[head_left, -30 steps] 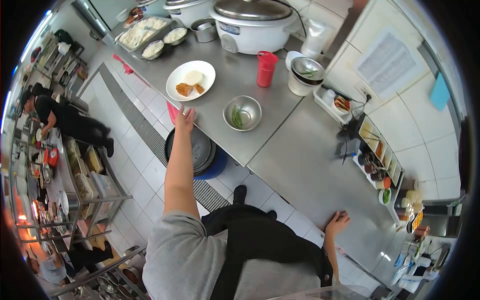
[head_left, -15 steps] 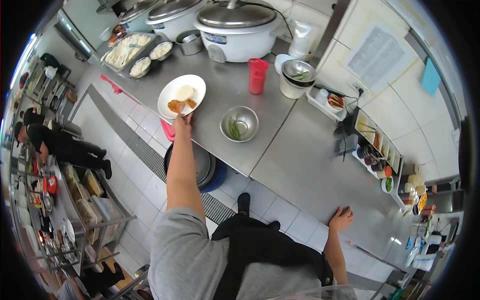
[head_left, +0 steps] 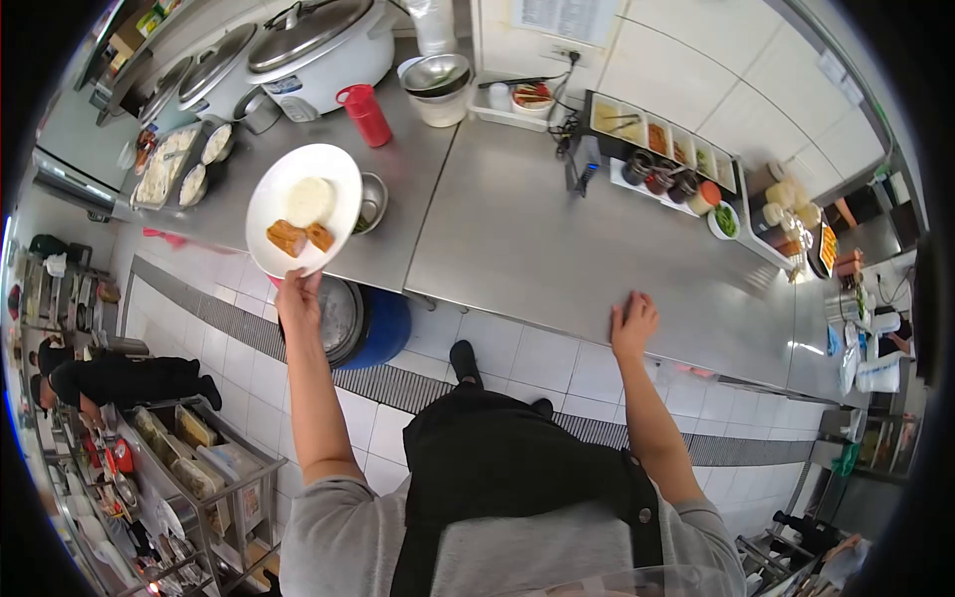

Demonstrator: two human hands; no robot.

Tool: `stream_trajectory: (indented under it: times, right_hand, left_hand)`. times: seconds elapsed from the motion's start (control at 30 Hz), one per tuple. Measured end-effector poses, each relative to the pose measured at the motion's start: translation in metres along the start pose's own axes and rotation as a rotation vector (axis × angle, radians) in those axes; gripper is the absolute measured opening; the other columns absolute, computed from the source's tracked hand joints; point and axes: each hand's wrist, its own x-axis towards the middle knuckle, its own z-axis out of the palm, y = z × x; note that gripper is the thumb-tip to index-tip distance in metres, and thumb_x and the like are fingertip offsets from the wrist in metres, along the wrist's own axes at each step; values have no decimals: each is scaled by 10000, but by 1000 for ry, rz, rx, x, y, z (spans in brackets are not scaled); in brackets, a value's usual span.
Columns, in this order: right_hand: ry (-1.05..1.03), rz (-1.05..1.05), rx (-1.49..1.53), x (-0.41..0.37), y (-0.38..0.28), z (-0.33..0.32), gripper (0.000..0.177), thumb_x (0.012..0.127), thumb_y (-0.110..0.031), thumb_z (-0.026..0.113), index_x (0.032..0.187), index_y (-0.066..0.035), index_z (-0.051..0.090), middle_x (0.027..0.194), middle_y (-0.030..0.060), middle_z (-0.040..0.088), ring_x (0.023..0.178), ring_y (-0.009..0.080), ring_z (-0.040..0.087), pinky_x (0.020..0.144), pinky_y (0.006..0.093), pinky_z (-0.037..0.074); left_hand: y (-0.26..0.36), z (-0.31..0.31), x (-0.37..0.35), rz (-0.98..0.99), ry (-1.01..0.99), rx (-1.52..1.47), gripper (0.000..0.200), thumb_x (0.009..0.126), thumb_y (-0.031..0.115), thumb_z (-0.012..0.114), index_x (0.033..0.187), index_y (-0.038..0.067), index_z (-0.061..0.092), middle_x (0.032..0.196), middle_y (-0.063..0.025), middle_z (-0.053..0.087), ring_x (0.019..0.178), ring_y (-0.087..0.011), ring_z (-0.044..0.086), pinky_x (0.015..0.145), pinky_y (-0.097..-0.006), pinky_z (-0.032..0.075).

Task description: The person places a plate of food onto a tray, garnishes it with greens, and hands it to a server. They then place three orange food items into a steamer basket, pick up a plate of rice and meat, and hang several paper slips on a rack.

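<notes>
My left hand (head_left: 300,296) grips the near rim of a white oval plate (head_left: 261,194). On the plate lie a round mound of white rice (head_left: 309,201) and browned pieces of food (head_left: 287,238). The plate appears raised above the steel counter and hides part of a metal bowl (head_left: 373,204) with green beans in it. At the counter's front edge, my right hand (head_left: 635,323) rests with its fingers apart, holding nothing.
Rice cookers (head_left: 318,62) stand along the back, with a red jug (head_left: 365,114) before them. Toward the right are a topping tray (head_left: 662,139), sauce jars (head_left: 659,177) and a bowl of chopped greens (head_left: 725,222). A blue bin (head_left: 386,328) sits below the edge. Another person (head_left: 119,380) stands far left.
My left hand has lifted the plate and brought it nearer, so it now overlaps the metal bowl. The view has turned to the right. My right hand stays at the counter edge.
</notes>
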Motion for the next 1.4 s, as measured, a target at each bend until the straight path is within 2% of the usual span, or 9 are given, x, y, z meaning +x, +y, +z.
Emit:
stream_trajectory:
  times: [0.13, 0.2, 0.27, 0.43, 0.63, 0.93, 1.07, 1.27, 1.4]
  right_hand:
    - [-105, -191, 150, -15, 20, -11, 579, 897, -250, 672, 1392, -24, 472, 1409, 201, 449, 1286, 420, 412, 1095, 555, 315]
    - [-148, -257, 220, -17, 28, -17, 594, 892, -219, 681, 1403, -13, 461, 1424, 194, 440, 1296, 414, 408, 1116, 546, 305]
    - [-191, -282, 250, -15, 36, -24, 612, 883, -216, 691, 1411, -14, 457, 1433, 189, 435, 1297, 411, 411, 1112, 530, 319]
    - [-207, -296, 215, -12, 36, -28, 617, 866, -202, 705, 1402, -10, 466, 1431, 188, 438, 1289, 414, 426, 1093, 506, 351]
    - [-241, -108, 295, 8, 13, -34, 488, 858, -140, 685, 1304, -23, 527, 1284, 203, 526, 1200, 417, 478, 1005, 497, 414]
    - [-343, -114, 523, 70, -118, -20, 302, 870, 15, 608, 1158, -6, 522, 1057, 210, 630, 937, 380, 644, 822, 442, 520]
    - [-450, 19, 436, 72, -144, 12, 276, 872, 78, 535, 1101, -24, 420, 956, 209, 635, 875, 347, 670, 783, 432, 537]
    - [-439, 114, 499, 61, -178, 16, 283, 873, 95, 523, 1095, -20, 391, 889, 186, 621, 867, 320, 677, 774, 397, 543]
    - [-433, 156, 524, 58, -180, 20, 283, 874, 88, 536, 1093, -14, 389, 902, 167, 630, 875, 296, 684, 777, 391, 546]
  left_hand:
    - [-51, 25, -88, -146, -103, 56, 358, 856, -50, 550, 1197, -154, 514, 1160, -224, 624, 1019, -337, 682, 838, -415, 640]
    - [-87, 33, -118, -216, -156, 104, 388, 882, -34, 521, 1256, -136, 496, 1223, -248, 606, 1127, -361, 632, 952, -446, 581]
    - [-138, 54, -157, -309, -162, 61, 273, 855, -27, 576, 1106, -133, 557, 1045, -219, 657, 910, -327, 696, 792, -426, 621]
    - [-220, 81, -178, -430, -226, 111, 297, 851, -58, 568, 1132, -140, 516, 1055, -225, 645, 957, -327, 687, 907, -461, 604]
    - [-267, 102, -173, -503, -379, 62, 216, 870, -73, 537, 1081, -114, 554, 1034, -204, 660, 885, -310, 709, 828, -437, 636]
    - [-276, 126, -183, -639, -504, 10, 488, 933, -53, 573, 1368, -46, 353, 1243, -213, 569, 1085, -300, 654, 917, -416, 592]
    - [-223, 129, -155, -784, -679, 550, 618, 859, -95, 609, 1390, -17, 305, 1267, -219, 551, 1114, -298, 638, 929, -389, 563]
    - [-210, 132, -75, -405, -676, 637, 761, 828, -89, 622, 1483, 50, 258, 1310, -197, 469, 1063, -247, 623, 894, -356, 562]
    - [-208, 158, -62, -473, -776, 737, 761, 840, -86, 584, 1511, 84, 268, 1312, -194, 475, 1070, -252, 617, 887, -363, 566]
